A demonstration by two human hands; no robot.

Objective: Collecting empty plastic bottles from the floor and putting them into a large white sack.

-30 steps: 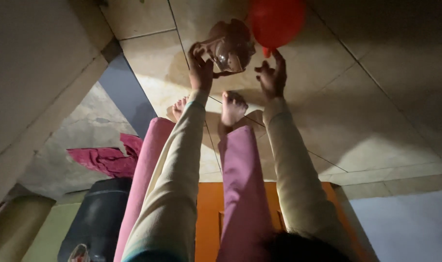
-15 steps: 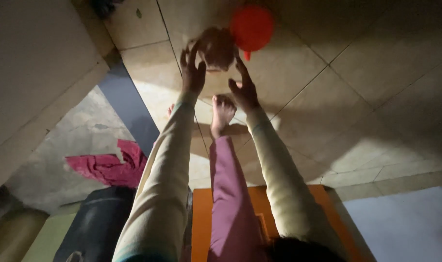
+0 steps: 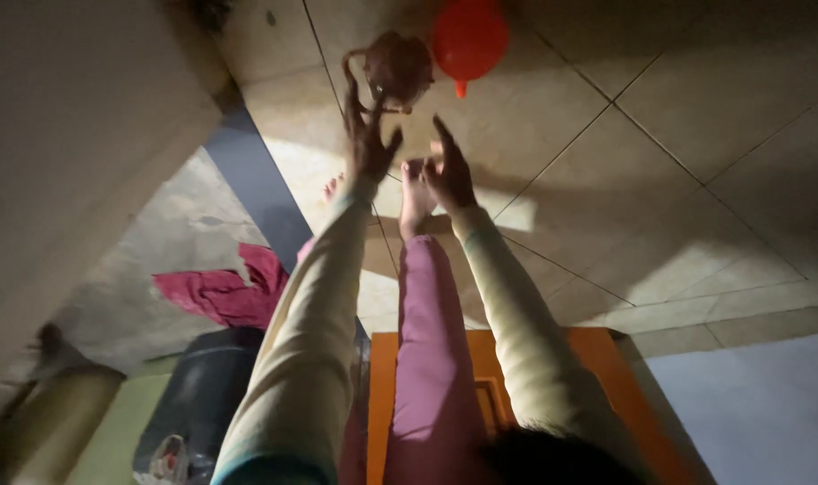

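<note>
A brownish see-through jug [image 3: 400, 67] with a loop handle stands on the tiled floor [image 3: 660, 180] ahead of my outstretched legs. A red round thing with a short spout [image 3: 469, 36], perhaps a funnel or a balloon, lies right beside it. My left hand [image 3: 368, 139] reaches forward with its fingers spread, the fingertips at the jug's handle. My right hand [image 3: 449, 175] hovers just below and to the right of the jug, fingers apart, holding nothing. Both arms wear cream sleeves; my bare feet lie beneath the hands.
I sit on an orange stool [image 3: 597, 359]. A crumpled pink cloth [image 3: 216, 292] lies on the rough floor at left, near a dark drum [image 3: 198, 395] and a tan cylinder [image 3: 54, 422]. A wall [image 3: 76, 135] runs along the left. The light is dim.
The jug was tilted in my left hand with the right hand near the red thing; now it stands on the floor. Both hands have spread and drawn slightly back.
</note>
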